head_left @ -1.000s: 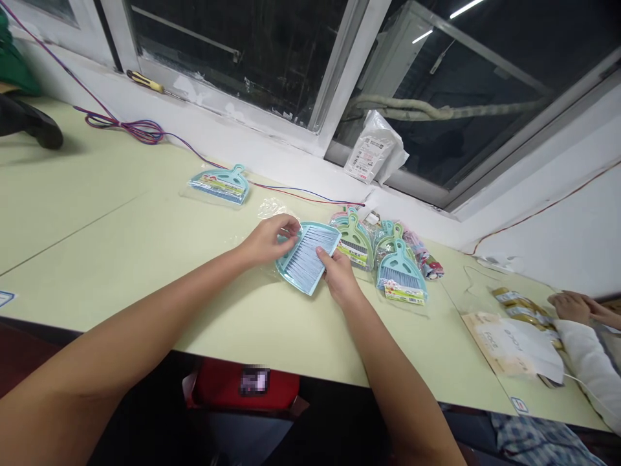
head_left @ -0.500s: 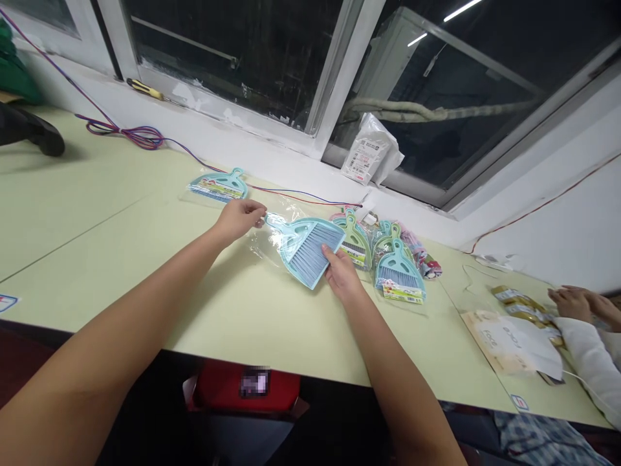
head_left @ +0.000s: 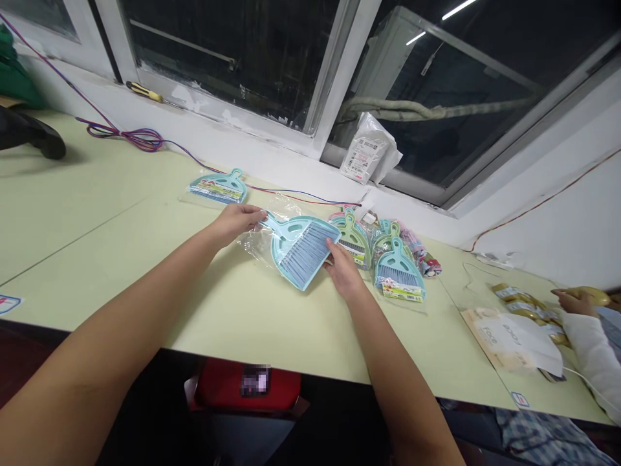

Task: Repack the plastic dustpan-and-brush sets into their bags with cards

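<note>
A light-blue dustpan and brush set [head_left: 305, 254], its grey-blue bristles facing up, is held tilted above the table between my hands. My left hand [head_left: 237, 223] pinches the handle end at the left. At the wide front edge, my right hand [head_left: 342, 266] grips with the thumb on top and the fingers underneath. A crumpled clear plastic bag [head_left: 256, 246] hangs about the handle; how much of the dustpan it covers I cannot tell. Behind my left hand lies a bagged light-blue dustpan set [head_left: 220, 188]. Right of my right hand are a bagged green set [head_left: 350, 236] and another blue set [head_left: 398, 268].
Along the wall run a coiled red-and-blue cable [head_left: 140, 138] and a screwdriver [head_left: 144, 92] on the ledge. A white package [head_left: 363, 155] leans on the window. At right, a co-worker's hand [head_left: 577, 302] holds something yellow near gold packets [head_left: 521, 307] and a paper bag [head_left: 495, 336].
The dustpan set has shifted slightly left and my left hand has moved further over its handle. The bag bunches more toward the left. The co-worker's hand now lifts a yellow item.
</note>
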A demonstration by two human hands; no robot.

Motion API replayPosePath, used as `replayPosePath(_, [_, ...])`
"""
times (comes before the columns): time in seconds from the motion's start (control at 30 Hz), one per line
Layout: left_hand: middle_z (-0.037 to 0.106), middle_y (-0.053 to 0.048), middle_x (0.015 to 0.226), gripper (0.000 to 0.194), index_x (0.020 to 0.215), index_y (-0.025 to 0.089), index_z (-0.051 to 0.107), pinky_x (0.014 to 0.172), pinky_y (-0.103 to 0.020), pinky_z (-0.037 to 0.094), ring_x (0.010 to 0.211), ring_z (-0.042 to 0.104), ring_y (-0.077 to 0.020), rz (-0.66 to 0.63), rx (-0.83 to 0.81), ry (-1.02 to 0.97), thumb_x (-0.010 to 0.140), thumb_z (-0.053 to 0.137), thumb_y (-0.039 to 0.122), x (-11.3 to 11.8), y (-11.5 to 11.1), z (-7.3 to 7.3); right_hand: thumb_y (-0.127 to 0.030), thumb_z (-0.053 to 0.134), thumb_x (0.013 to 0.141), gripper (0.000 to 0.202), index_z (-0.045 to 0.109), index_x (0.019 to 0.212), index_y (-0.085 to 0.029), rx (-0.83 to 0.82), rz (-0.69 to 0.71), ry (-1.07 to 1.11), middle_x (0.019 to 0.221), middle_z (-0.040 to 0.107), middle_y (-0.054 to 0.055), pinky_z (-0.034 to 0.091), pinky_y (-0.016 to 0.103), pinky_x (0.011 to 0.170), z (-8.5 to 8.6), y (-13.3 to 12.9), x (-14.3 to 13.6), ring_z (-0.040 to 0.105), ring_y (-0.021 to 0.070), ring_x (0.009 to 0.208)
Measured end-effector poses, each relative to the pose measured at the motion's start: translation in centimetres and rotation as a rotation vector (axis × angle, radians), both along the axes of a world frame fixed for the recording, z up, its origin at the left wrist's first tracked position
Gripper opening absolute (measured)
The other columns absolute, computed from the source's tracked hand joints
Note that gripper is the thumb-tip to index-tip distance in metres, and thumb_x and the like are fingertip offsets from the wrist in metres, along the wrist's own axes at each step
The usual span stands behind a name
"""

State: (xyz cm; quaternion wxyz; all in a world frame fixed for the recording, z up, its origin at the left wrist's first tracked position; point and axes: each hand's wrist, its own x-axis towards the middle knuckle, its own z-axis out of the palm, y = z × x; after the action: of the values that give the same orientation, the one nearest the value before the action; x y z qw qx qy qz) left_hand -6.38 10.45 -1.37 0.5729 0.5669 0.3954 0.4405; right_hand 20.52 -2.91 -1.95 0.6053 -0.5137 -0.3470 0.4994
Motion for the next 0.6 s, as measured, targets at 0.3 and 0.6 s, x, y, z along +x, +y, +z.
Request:
replayPosePath(0.3, [0.077,-0.014,0.097,0.032,0.091,0.013,0.079,0.070,-0.028,0.058,0.079,0.073,-0.0195,0.132,-0.124,-0.025,0.070,0.089,0.034,-0.5,0.2,-0.2,-0.049,0.082,0.078,0.033,0.070,0.089,-0.021,0.012,0.012,0.050,0.087,0.077,0.006,0.061,0.034,0.078,-0.5,0.5,0.2,0.074,0.0209,0.083])
replayPosePath(0.6, [0.073,-0.013,0.095,0.027,0.094,0.011,0.071,0.063,-0.031,0.064,0.070,0.076,-0.0225,0.178,-0.186,-0.135,0.074,0.085,0.021,-0.5,0.2,0.0,-0.034,0.088,0.069,0.032,0.074,0.093,-0.021,0.067,-0.046,-0.011,0.093,0.078,0.004,0.060,0.035,0.079,-1.0,0.6,0.6,0.072,0.0162,0.075])
